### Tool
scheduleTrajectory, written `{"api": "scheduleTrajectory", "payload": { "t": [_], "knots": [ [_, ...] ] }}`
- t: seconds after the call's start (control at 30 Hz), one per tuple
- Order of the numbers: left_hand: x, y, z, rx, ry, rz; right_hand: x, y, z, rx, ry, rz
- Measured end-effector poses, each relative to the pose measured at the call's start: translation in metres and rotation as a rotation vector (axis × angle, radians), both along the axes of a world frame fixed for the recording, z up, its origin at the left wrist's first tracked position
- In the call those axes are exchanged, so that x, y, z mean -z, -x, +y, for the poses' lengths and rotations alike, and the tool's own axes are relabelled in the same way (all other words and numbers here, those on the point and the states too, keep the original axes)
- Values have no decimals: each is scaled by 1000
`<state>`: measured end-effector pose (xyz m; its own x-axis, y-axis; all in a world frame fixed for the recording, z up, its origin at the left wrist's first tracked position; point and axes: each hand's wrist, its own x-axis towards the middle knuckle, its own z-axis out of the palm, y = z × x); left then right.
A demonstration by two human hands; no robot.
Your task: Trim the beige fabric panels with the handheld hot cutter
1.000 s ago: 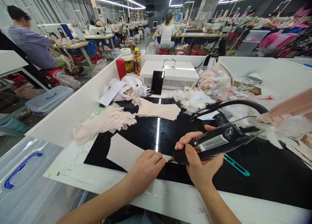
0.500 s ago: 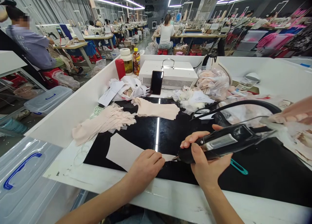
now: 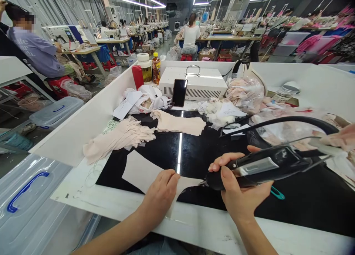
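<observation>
A pale beige fabric piece (image 3: pixel 140 170) lies across the black mat (image 3: pixel 199 151), its narrow end stretching right. My left hand (image 3: pixel 162 188) is closed, fingers bunched together, gripping this piece near its middle. In my right hand (image 3: pixel 241 192) is a black corded hand tool (image 3: pixel 257 168) with a silver plate on its side, the fingers wrapped round its body. Its thin metal tip touches the fabric's right end. Partly hidden behind my right hand lies a teal slotted tool (image 3: pixel 277 193).
Stacked beige pieces (image 3: pixel 180 123) and a fanned pile (image 3: pixel 119 138) lie beyond the fabric. A phone (image 3: pixel 179 93) leans on a white metal box (image 3: pixel 194 83). Bagged scraps (image 3: pixel 245 92) fill the back right. The tool's black cable (image 3: pixel 288 118) arches toward a blurred hand-like shape at right.
My right hand and the hand tool have moved right. My left hand has shifted slightly left, and more of the fabric's narrow end shows between it and the tip.
</observation>
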<state>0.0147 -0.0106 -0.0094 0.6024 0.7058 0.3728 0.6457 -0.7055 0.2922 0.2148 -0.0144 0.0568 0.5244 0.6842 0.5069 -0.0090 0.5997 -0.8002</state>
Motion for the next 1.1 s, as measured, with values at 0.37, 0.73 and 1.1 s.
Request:
{"api": "scheduleTrajectory", "payload": {
  "t": [0.37, 0.73, 1.1],
  "knots": [
    [-7, 3, 3, 101, 14, 69, 2, 0, -14, 1, 5, -12],
    [-7, 11, 0, 136, -22, 15, 0, 2, -20, -12, 21, -16],
    [-3, -8, -15, 102, -204, 298, 0, 3, -21, 25, 37, -14]
  ]
}}
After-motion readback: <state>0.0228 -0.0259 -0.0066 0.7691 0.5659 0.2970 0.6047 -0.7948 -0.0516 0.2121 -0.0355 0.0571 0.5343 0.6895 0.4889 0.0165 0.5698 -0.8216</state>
